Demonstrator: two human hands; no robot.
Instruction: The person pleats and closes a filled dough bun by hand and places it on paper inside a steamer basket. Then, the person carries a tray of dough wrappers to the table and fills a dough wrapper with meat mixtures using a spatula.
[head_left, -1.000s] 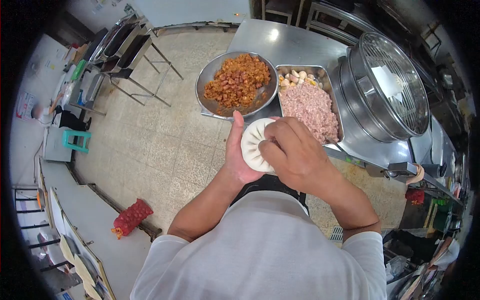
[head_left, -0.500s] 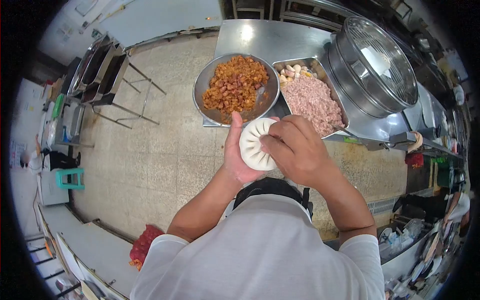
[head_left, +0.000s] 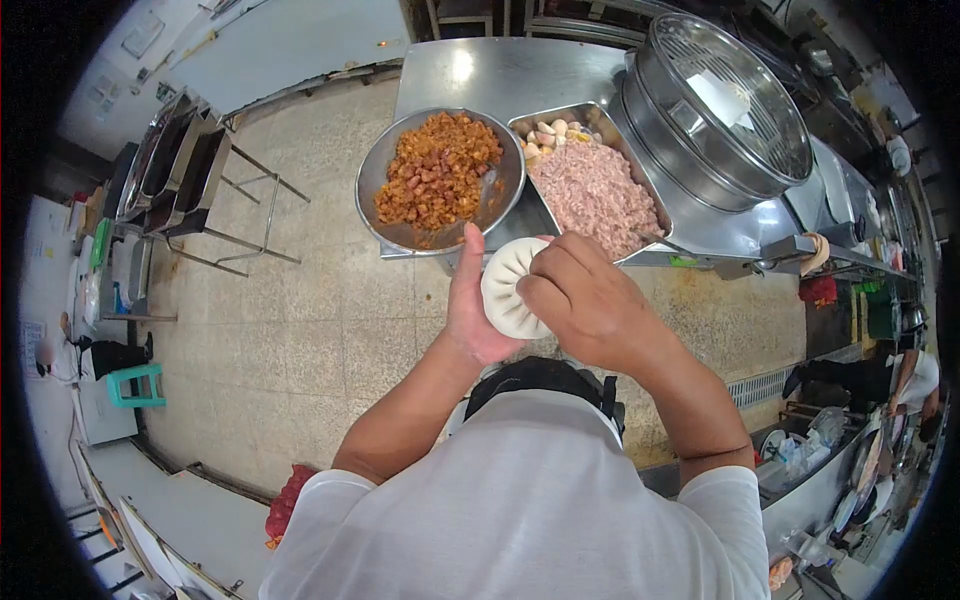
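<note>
A round, white, pleated dough bun (head_left: 506, 289) rests in my left hand (head_left: 470, 310), whose thumb points up along its left side. My right hand (head_left: 598, 305) pinches the gathered folds at the bun's centre, and its fingers cover the right part of the dough. Just beyond my hands stands a metal bowl (head_left: 506, 205) of chunky orange-brown filling (head_left: 440, 160). To its right is a metal tray (head_left: 664, 222) with pink minced meat (head_left: 595, 190) and pale, rounded pieces (head_left: 560, 132) in its far corner. A utensil handle leans at the tray's near right corner.
The bowl and tray stand on a steel table (head_left: 500, 62). Stacked metal steamers (head_left: 690, 150) are at its right. A metal rack (head_left: 190, 180) and a turquoise stool (head_left: 135, 385) are at left. A red net sack (head_left: 288, 503) lies behind me. Other people appear at both edges.
The table, bowl, tray and steamers have shifted left in the view as the camera turned. My right fingers stay on the bun's pleats, with the hand turned slightly.
</note>
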